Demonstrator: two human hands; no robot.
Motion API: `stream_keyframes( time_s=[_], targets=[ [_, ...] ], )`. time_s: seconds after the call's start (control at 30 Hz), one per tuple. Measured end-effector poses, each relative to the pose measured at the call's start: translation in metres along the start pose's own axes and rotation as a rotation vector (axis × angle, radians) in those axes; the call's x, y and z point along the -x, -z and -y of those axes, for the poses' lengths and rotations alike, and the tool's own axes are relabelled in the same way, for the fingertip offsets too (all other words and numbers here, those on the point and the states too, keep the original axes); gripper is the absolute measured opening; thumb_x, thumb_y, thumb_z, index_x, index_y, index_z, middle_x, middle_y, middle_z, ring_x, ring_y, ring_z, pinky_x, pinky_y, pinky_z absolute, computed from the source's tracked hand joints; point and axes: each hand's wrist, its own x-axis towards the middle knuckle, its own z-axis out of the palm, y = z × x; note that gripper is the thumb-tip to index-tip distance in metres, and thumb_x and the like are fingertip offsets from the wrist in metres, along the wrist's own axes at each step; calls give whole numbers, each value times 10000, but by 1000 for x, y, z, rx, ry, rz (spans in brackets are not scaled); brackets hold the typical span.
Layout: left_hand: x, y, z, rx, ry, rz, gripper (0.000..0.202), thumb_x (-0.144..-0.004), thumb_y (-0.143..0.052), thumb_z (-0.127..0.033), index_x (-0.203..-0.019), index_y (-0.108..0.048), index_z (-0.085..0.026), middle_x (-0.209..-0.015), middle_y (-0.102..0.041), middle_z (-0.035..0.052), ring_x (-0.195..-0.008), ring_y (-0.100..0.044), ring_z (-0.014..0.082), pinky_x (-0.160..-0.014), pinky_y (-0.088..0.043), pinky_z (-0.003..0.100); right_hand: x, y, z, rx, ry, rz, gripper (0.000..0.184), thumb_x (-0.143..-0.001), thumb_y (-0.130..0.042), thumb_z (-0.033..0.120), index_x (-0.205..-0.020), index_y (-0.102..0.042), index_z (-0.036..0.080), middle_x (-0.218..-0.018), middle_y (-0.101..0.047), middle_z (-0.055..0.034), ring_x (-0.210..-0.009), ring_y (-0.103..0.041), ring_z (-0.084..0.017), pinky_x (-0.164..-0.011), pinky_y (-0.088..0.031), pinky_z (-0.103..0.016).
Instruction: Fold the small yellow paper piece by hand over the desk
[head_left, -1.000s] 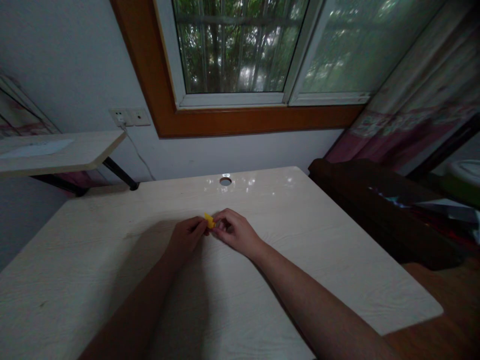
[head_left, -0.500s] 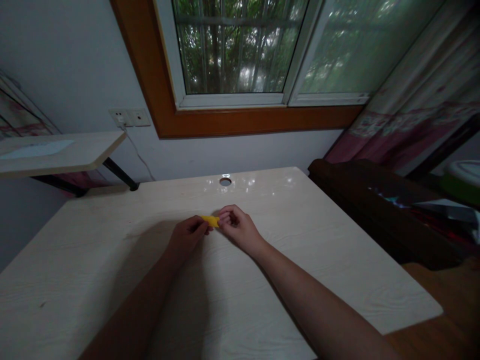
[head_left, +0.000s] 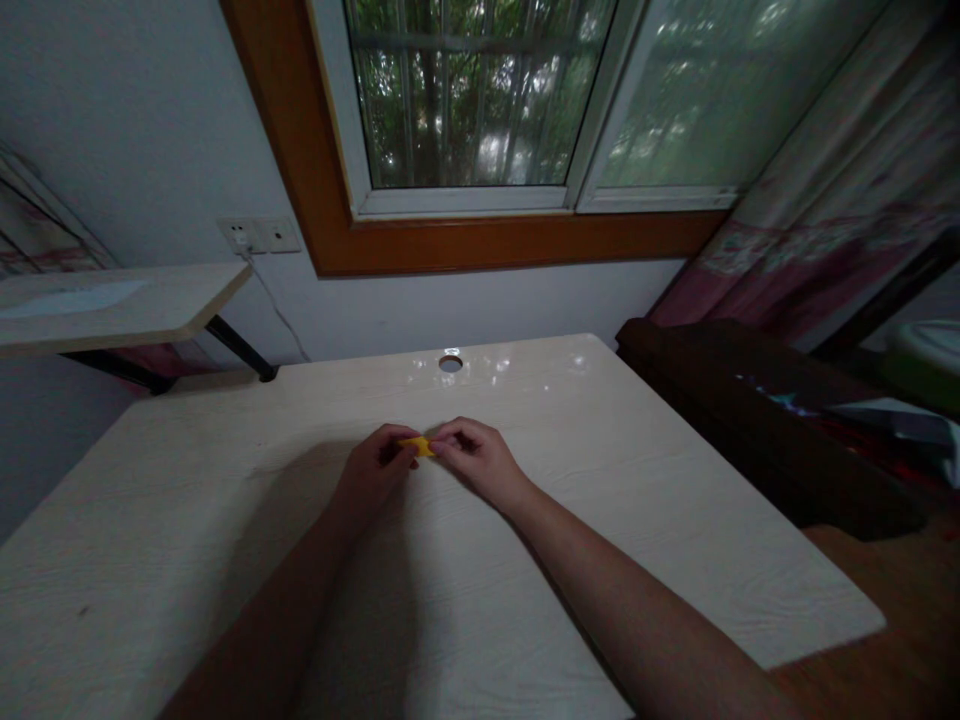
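Note:
Between my two hands is a small, flat yellow piece, perhaps paper; its exact kind is too small to make out. My left hand pinches its left end between thumb and fingers. At the right end, the thumb and fingertips of my right hand are closed on it too. Only the short middle of the piece shows, as fingers cover both ends. Both hands are low over the pale wood-grain desk, past its middle toward the window.
A round cable hole lies near the desk's back edge. On the left stands a raised shelf on black legs. A wall socket with a white cord is behind it. Dark wooden furniture borders the right side.
My right hand has shifted slightly left and its fingers have closed further over the yellow piece, so less of it shows. My left hand stays nearly in place.

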Motion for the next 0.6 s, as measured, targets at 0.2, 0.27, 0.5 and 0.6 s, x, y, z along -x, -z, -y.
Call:
stream_keyframes(
  time_s=[0.2,0.27,0.5,0.6],
  targets=[
    [0,-1,1,61,25,-37,218,-828,-637,-378,-912,-624,-177,-779,-695,28,-693,-669,154,-660,-535,268,-1,1,1,86,64,-18,190,-867,-639,367,-885,-711,193,-858,-689,-47,-768,-619,-145,-717,-498,-276],
    [1,-2,0,89,26,-35,210,-830,-640,-374,-901,-620,-177,-777,-700,28,-716,-675,158,-685,-542,279,-1,0,-2,67,54,-19,188,-852,-657,371,-902,-708,197,-866,-691,-46,-745,-619,-140,-698,-502,-272],
    [2,-2,-4,132,14,-11,205,-842,-639,-367,-904,-617,-173,-797,-706,34,-730,-681,162,-712,-555,301,0,1,-3,91,70,-4,201,-854,-659,381,-922,-721,202,-874,-692,-52,-753,-635,-143,-708,-510,-277],
    [2,-2,-2,176,17,1,219,-875,-598,-377,-951,-609,-172,-839,-708,42,-742,-691,170,-721,-569,324,0,1,-2,115,81,-10,190,-852,-665,370,-943,-722,212,-874,-691,-45,-768,-637,-144,-710,-507,-273]
  ],
)
